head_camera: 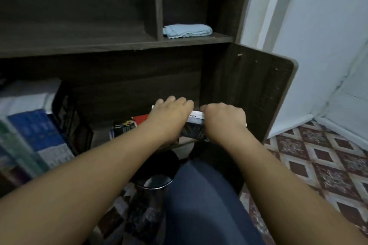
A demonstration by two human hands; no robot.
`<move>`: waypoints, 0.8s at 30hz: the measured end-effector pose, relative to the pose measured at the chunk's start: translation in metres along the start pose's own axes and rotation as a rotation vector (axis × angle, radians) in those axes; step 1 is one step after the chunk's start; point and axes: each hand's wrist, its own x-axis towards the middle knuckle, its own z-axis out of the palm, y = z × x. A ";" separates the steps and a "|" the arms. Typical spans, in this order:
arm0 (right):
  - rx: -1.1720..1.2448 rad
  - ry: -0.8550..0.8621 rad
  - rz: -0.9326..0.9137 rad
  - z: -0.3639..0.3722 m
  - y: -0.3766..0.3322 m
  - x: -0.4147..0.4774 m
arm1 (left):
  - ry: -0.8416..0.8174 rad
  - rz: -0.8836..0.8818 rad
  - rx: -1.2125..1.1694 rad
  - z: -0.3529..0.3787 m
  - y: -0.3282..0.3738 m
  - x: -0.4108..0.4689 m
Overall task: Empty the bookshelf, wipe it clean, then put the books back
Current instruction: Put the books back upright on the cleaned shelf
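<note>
A dark wooden bookshelf [119, 45] fills the upper view, its upper compartments bare apart from a folded light blue cloth [187, 30] in the small right one. Low in the bottom compartment, my left hand [171, 111] and my right hand [223, 117] both curl over the top edge of a white-spined book [196, 115] standing among a few others. Beside it, partly hidden by my left forearm, lie books with red and black covers [129, 125].
A stack of books [33, 125] sits at the left, beside a dark crate [69, 109]. A black cylindrical container [155, 181] stands on the patterned floor [318, 165] by my knee. The shelf's side panel [268, 89] and a white wall [318, 45] are on the right.
</note>
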 end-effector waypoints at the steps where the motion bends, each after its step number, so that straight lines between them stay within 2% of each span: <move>1: 0.008 0.036 -0.027 0.002 -0.010 0.007 | 0.021 -0.033 0.046 0.000 -0.011 -0.004; 5: -0.008 0.236 -0.186 0.017 -0.067 0.044 | 0.123 -0.189 0.196 0.016 -0.070 -0.027; 9: 0.010 0.422 -0.318 0.059 -0.103 0.078 | 0.307 -0.259 0.372 0.053 -0.104 -0.040; 13: 0.068 0.437 -0.387 0.108 -0.120 0.104 | 0.354 -0.246 0.458 0.103 -0.123 -0.043; 16: 0.049 0.315 -0.421 0.148 -0.122 0.111 | 0.253 -0.265 0.414 0.152 -0.129 -0.044; 20: 0.049 0.026 -0.493 0.181 -0.118 0.117 | -0.023 -0.402 0.180 0.180 -0.122 -0.042; 22: 0.085 -0.024 -0.492 0.181 -0.116 0.122 | -0.144 -0.442 0.087 0.182 -0.126 -0.039; 24: 0.128 -0.044 -0.505 0.182 -0.115 0.125 | -0.176 -0.421 0.007 0.178 -0.133 -0.037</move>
